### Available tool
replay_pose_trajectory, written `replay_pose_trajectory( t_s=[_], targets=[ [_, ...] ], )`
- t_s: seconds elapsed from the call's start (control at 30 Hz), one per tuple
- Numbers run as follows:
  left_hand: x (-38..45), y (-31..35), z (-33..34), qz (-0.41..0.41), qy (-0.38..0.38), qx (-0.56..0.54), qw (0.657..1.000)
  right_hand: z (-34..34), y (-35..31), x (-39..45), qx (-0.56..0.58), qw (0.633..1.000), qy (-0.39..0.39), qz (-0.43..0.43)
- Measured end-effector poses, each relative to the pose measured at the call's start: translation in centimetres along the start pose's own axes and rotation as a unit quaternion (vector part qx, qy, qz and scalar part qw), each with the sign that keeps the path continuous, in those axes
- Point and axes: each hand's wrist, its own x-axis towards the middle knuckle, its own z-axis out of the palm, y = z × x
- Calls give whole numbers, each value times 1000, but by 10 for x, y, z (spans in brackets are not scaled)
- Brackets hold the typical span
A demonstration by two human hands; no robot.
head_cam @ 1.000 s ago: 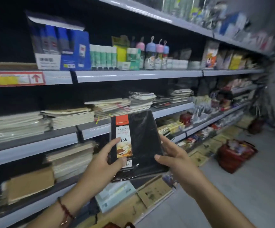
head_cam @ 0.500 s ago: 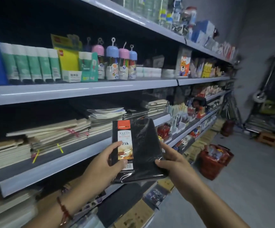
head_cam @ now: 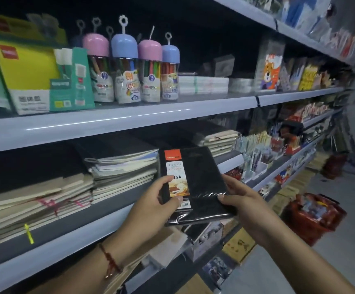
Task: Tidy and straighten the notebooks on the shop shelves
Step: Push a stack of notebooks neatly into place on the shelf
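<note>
Hands: left hand (head_cam: 151,211) grips the black notebook (head_cam: 200,183) at its labelled edge; right hand (head_cam: 244,204) grips the opposite edge
Notebook: held in front of the middle shelf (head_cam: 112,221); beside stacked notebooks (head_cam: 121,168)
Beyond: capped pen tubs (head_cam: 127,68) on the upper shelf

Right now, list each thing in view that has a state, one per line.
black notebook: shrink-wrapped, shut, held off the shelf in both hands.
left hand: grip on the notebook's left edge, thumb on the label.
right hand: grip on the notebook's right edge.
notebook stacks: lying flat, edges uneven.
pen jars: upright, capped.
red basket: on the floor, filled.
</note>
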Motion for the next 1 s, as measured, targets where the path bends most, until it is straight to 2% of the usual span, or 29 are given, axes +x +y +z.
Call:
replay_pose_trajectory(
  t_s=[0.3,0.47,0.6,0.77,0.87,0.93,1.0],
  targets=[
    [63,9,58,-29,118,57,991,-73,-5,116,18,992,-124,12],
    [83,18,83,-70,181,49,980,-92,-10,168,40,981,-184,39],
    [85,31,98,-65,200,34,977,-91,-6,202,22,984,-165,61],
    [79,34,104,-74,222,116,965,-88,-5,215,-53,986,-158,-17],
    [83,32,103,-66,266,157,949,-86,-5,211,-169,958,-194,-124],
    [89,28,98,-57,300,166,938,-85,-1,212,-299,908,-212,-204],
    [98,25,93,-49,326,176,928,-83,0,216,-402,858,-221,-234]
  ],
)
